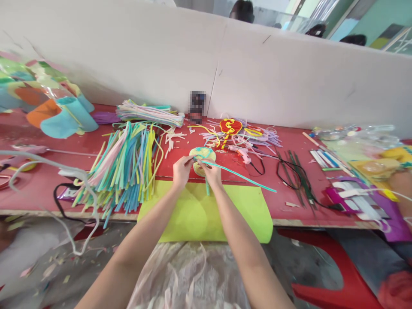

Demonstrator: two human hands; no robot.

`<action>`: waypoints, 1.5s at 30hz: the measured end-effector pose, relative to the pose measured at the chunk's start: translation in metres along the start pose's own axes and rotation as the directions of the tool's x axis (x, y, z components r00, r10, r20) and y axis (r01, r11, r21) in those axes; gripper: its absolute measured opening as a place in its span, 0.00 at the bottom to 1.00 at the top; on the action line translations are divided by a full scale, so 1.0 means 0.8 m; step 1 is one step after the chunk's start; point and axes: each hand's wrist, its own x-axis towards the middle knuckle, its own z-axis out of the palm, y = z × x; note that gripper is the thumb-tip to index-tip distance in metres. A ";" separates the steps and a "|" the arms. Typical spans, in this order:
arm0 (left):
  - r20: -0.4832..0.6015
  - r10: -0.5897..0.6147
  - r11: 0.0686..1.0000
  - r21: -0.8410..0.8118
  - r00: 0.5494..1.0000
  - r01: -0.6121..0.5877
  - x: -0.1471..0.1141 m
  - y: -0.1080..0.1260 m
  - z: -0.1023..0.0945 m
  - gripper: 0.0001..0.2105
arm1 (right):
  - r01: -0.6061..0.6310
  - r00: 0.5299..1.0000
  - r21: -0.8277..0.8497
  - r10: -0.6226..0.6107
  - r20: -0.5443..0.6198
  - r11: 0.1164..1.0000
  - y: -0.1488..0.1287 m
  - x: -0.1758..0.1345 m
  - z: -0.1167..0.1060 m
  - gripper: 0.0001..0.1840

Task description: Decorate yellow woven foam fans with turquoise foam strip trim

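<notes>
A teal pipe cleaner [247, 177] runs between my two hands, its long free end trailing off to the right. My left hand [182, 171] is closed in a pinch at its near end, and my right hand [213, 173] pinches it a little further along. Directly behind and between the fingers is a round pale-yellow piece [200, 169] with teal pipe cleaner curled over its top. Part of that piece is hidden by my fingers. Under my wrists lies a lime-green sheet [206, 214] hanging over the table's front edge.
A big heap of pastel pipe cleaners [125, 167] lies at left, with another bundle [149, 115] behind. A red piece with yellow trim [230, 127] and a pink glue gun [241, 153] are behind my right hand. Black cords [299, 176] and a purple box [343, 195] lie right.
</notes>
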 end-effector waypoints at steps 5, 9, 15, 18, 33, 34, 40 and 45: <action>0.029 0.018 1.000 0.017 0.999 -0.019 0.000 0.004 -0.003 0.08 | 0.000 1.000 -0.043 -0.001 -0.024 0.999 0.001 0.001 -0.004 0.18; 0.081 -0.131 0.980 -0.139 0.988 0.141 0.002 0.000 0.000 0.10 | -0.029 0.999 -0.007 0.029 -0.045 1.000 0.000 0.002 -0.004 0.17; 0.132 -0.286 0.866 -0.388 0.949 0.315 0.005 -0.010 0.007 0.13 | -0.017 0.998 0.042 0.019 -0.052 0.999 -0.004 0.002 0.000 0.18; 0.131 -0.292 0.851 -0.417 0.947 0.320 0.004 -0.009 0.008 0.13 | -0.011 0.999 0.017 0.012 -0.040 1.000 -0.004 0.001 0.000 0.18; 0.246 -0.244 0.874 -0.364 0.938 0.323 0.008 -0.004 0.000 0.11 | -0.047 0.994 0.046 0.042 0.105 0.998 0.000 0.011 -0.024 0.18; 0.295 -0.235 0.876 -0.348 0.926 0.333 0.007 -0.003 0.001 0.11 | -0.069 0.993 0.050 0.065 0.094 0.996 0.001 0.012 -0.026 0.18; 0.404 -0.193 0.926 -0.227 0.894 0.303 0.003 0.001 0.007 0.13 | -0.104 0.988 0.072 0.094 0.121 0.992 0.004 0.012 -0.025 0.15; 0.377 -0.144 0.962 -0.161 0.915 0.218 0.003 -0.003 0.005 0.11 | -0.120 0.983 0.099 0.105 0.149 0.988 0.006 0.012 -0.025 0.16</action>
